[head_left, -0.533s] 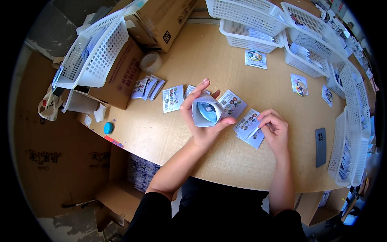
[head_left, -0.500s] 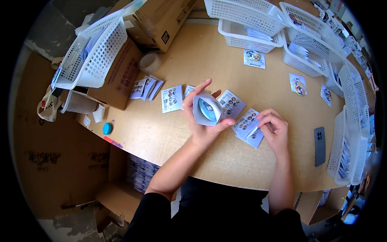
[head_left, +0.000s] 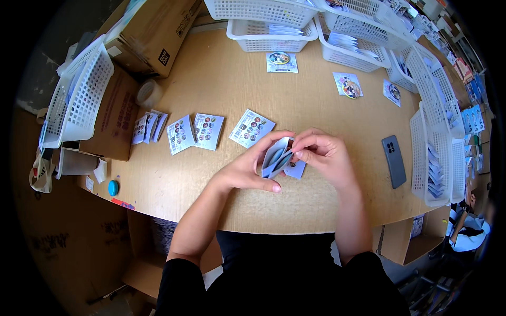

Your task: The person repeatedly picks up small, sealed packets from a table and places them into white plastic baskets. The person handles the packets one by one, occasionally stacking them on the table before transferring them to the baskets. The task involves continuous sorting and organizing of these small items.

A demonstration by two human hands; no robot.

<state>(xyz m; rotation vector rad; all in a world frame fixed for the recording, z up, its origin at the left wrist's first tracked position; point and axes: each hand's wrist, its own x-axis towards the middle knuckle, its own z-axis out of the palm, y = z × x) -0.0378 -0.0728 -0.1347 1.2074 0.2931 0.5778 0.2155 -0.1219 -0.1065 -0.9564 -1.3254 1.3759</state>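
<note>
My left hand (head_left: 240, 169) is wrapped round a small white paper packet (head_left: 268, 169), whose mouth gapes toward me. Inside it, bluish and pale layers show, not clearly enough to name. At the packet's mouth, my right hand (head_left: 329, 158) pinches a thin pale slip (head_left: 285, 157) between thumb and forefinger. Beneath my hands lies another packet (head_left: 296, 169), mostly hidden. To the left, flat packets printed with rows of small round pictures lie on the table: one near my left hand (head_left: 252, 128), then a pair (head_left: 208, 131) farther left.
White perforated baskets (head_left: 271, 43) holding packets line the back and right side (head_left: 432, 179). Round badges on cards (head_left: 282, 61) lie before them. A grey phone (head_left: 393, 161) rests at right. Cardboard boxes (head_left: 153, 39), a tape roll (head_left: 149, 93) and a blue cap (head_left: 113, 188) are at left.
My right hand has lifted from the packets on the table to the held packet's mouth. The left hand has lowered and tilted the packet. The whole view has shifted.
</note>
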